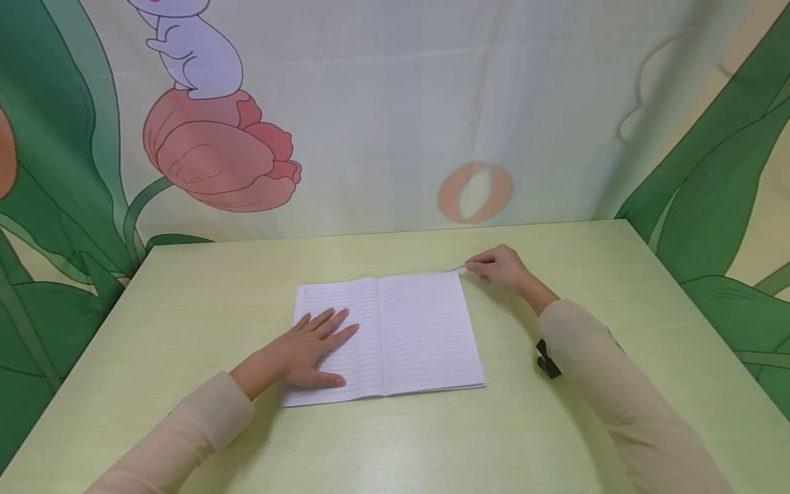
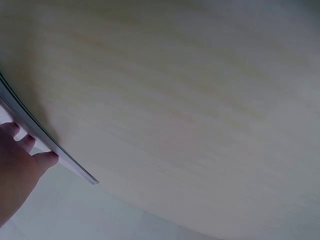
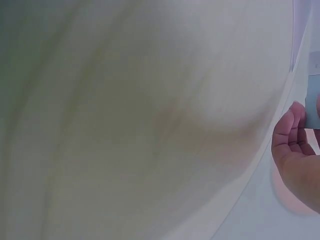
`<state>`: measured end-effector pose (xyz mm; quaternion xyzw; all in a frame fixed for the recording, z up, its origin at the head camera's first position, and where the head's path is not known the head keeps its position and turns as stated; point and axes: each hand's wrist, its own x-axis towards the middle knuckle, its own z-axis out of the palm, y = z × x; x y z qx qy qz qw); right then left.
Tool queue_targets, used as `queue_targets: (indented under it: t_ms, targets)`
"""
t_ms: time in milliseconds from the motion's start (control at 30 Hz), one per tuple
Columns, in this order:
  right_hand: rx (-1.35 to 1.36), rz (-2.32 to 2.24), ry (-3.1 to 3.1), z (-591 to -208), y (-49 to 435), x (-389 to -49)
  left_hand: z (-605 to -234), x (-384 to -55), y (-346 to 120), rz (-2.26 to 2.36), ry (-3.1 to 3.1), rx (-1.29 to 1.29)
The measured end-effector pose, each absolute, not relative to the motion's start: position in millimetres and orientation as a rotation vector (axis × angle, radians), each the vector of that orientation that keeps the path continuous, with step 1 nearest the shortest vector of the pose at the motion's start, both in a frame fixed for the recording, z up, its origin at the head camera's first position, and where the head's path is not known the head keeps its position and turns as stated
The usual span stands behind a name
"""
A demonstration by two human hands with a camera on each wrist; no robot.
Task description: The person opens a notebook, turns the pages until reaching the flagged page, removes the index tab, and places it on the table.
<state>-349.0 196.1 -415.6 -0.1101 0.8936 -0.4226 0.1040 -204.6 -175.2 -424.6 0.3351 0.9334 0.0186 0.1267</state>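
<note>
An open notebook [image 1: 426,329] with ruled white pages lies on the table. My left hand [image 1: 315,350] rests spread on its left page, fingers straight and thumb toward the lower part. In the left wrist view, the same hand [image 2: 22,160] shows beside the notebook's edge [image 2: 75,165]. At the top right corner of the notebook, my right hand [image 1: 500,266] pinches a thin pale-blue flat piece [image 1: 455,268], seen nearly edge-on. The right wrist view shows this hand [image 3: 297,150] at the frame's right edge with the blue-grey flat piece [image 3: 312,95], partly cut off; its exact kind cannot be told.
A pale yellow-green wooden table [image 1: 395,446] spans the view. Behind it hangs a curtain [image 1: 382,137] printed with flowers, leaves and a white animal. A small black object [image 1: 547,360] shows at the right sleeve [image 1: 592,357].
</note>
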Motion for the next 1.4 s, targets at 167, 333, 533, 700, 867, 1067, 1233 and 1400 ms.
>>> queue_targets:
  t_ms: [167, 333, 533, 700, 867, 1067, 1233, 1400]
  targets:
    - [-0.267, -1.252, 2.622, -417, 194, -351, -426, -205, -176, 0.059, 2.718, 0.979]
    - [-0.407, -1.126, 2.729, -417, 191, -350, -425, -205, -176, 0.058, 2.718, 0.973]
    - [-0.728, -0.986, 2.818, -424, 184, -357, -426, -205, -176, 0.057, 2.717, 0.976]
    - [-0.889, -0.969, 2.777, -439, 183, -372, -426, -204, -177, 0.053, 2.722, 0.985]
    - [-0.86, -0.901, 2.771, -425, 175, -362, -423, -203, -176, 0.065, 2.72, 0.984]
    - [-0.893, -0.947, 2.75, -420, 178, -355, -420, -203, -175, 0.065, 2.716, 0.972]
    - [-0.96, -0.996, 2.725, -421, 185, -356, -421, -203, -175, 0.063, 2.718, 0.978]
    - [-0.968, -1.009, 2.697, -422, 189, -357, -422, -203, -175, 0.066, 2.718, 0.979]
